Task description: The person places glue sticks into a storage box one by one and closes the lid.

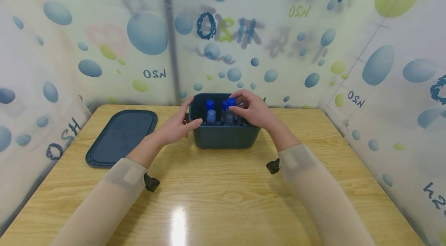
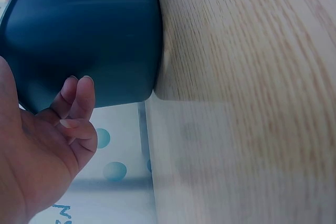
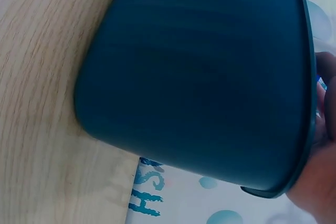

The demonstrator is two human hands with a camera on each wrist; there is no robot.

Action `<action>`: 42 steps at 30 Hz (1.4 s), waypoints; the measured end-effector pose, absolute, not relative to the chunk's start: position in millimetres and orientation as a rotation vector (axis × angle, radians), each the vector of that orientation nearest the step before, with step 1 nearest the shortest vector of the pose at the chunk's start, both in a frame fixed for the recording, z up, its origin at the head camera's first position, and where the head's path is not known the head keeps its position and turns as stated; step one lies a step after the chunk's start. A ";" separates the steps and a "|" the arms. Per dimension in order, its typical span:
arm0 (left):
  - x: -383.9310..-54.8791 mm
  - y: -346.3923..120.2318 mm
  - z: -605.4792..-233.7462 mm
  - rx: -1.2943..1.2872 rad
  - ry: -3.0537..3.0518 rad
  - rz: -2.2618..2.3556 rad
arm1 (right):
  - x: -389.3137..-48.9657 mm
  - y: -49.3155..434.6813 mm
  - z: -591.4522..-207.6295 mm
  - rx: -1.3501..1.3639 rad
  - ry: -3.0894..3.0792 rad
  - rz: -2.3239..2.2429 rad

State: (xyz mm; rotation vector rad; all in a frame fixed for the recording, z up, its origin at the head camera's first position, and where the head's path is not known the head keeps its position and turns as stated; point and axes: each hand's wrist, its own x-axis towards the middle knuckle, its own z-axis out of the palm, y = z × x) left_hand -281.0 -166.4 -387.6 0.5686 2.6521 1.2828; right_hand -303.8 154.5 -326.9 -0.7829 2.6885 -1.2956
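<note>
A dark blue bin (image 1: 226, 137) stands upright and uncovered near the far edge of the wooden table (image 1: 216, 191), about midway between its far corners. Inside, at least four small bottles stand with blue caps showing. Toward the left of the bin, a bottle with a paler cap (image 1: 211, 117) is in front of a deep-blue-capped bottle (image 1: 210, 106). Right of that pair, two more are close together: a rear bottle (image 1: 224, 105) and a front bottle (image 1: 231, 101), whose cap the right hand (image 1: 256, 110) pinches between thumb and fingers, reaching over the rim. That hand hides the bin's right end, so I cannot tell what else is there. The left hand (image 1: 174, 128) is spread loosely at the bin's left end, fingertips against its outer wall. The lid (image 1: 122, 137) lies flat by the table's far left corner.
</note>
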 end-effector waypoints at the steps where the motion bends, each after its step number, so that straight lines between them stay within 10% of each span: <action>1: -281.6 -166.3 -388.1 0.571 2.652 1.281 | -304.4 154.1 -327.5 -0.778 2.683 -1.289; 42: -283.0 -166.4 -387.6 0.560 2.638 1.278 | -305.7 144.5 -335.3 -0.617 2.736 -0.989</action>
